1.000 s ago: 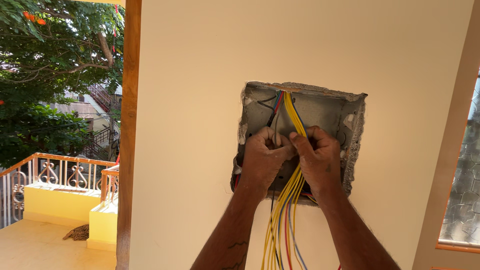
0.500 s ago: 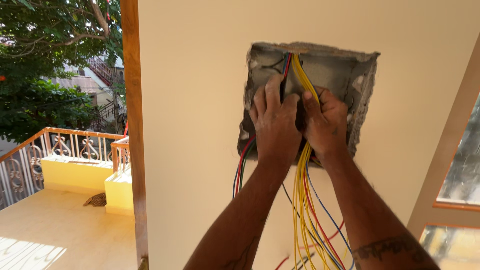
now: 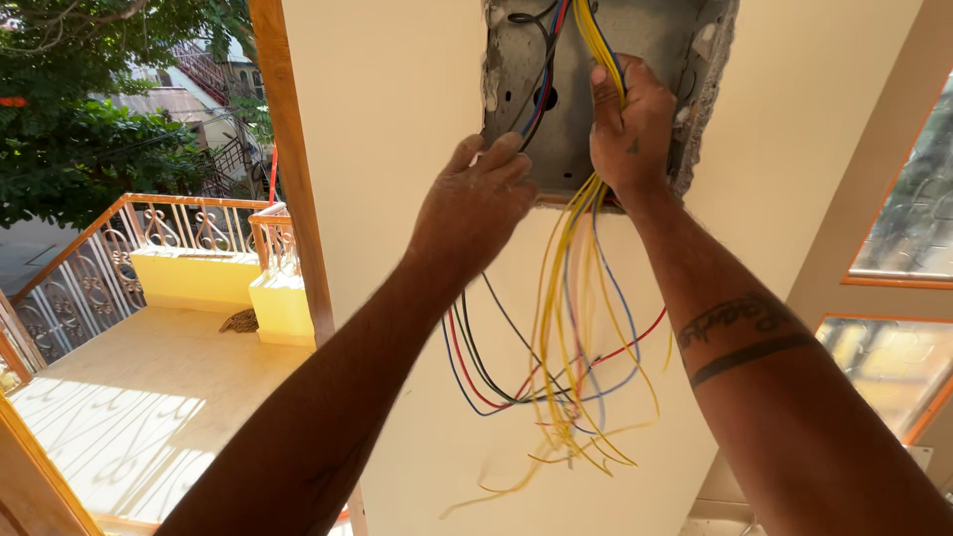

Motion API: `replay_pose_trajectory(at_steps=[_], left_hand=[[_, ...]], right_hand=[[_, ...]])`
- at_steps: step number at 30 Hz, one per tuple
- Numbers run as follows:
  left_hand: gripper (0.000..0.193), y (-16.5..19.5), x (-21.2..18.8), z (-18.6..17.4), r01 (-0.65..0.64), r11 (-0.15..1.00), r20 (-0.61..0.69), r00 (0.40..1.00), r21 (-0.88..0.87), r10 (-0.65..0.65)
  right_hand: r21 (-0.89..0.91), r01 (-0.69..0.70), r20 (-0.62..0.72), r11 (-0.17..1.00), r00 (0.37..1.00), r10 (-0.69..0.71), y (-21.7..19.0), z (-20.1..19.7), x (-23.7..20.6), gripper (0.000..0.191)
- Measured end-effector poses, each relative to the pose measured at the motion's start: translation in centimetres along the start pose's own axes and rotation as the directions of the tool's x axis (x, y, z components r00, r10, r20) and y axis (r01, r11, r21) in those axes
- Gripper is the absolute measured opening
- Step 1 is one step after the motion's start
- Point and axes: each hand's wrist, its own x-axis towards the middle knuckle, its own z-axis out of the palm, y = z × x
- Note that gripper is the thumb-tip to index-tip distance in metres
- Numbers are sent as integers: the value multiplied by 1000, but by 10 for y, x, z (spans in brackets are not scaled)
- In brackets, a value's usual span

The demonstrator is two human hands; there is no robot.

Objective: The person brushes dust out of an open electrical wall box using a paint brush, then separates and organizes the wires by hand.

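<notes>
A grey recessed wall box (image 3: 566, 129) is set into a cream wall (image 3: 397, 119). My right hand (image 3: 627, 124) grips a bundle of yellow wires (image 3: 596, 30) that comes out of the box and hangs down the wall. My left hand (image 3: 476, 203) sits at the box's lower left edge, fingers closed on a small group of red, blue and black wires (image 3: 541, 84) running up into the box. Below both hands, loose yellow, red, blue and black wire ends (image 3: 556, 397) dangle in loops.
A wooden door frame (image 3: 290, 169) runs down the wall's left edge. Beyond it lies a sunlit balcony floor (image 3: 149, 397) with an ornate railing (image 3: 89, 268), trees and a building. Orange-framed windows (image 3: 898, 268) stand at the right.
The view has dropped, so the box now sits at the top edge. My left hand moved down and left to the box's lower edge, drawing the red, blue and black wires apart from the yellow bundle.
</notes>
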Motion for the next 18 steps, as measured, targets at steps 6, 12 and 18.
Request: replay_pose_trajectory(at_steps=[6, 12, 18], left_hand=[[14, -11, -22, -28, -110, 993, -26, 993, 33, 111], [9, 15, -71, -29, -281, 960, 32, 959, -2, 281], [12, 44, -110, -20, -308, 937, 278, 897, -165, 343]], right_hand=[[624, -647, 379, 437, 741, 555, -17, -9, -39, 36], [586, -807, 597, 72, 490, 635, -1, -53, -168, 36], [561, -810, 611, 171, 545, 574, 5, -121, -251, 38]])
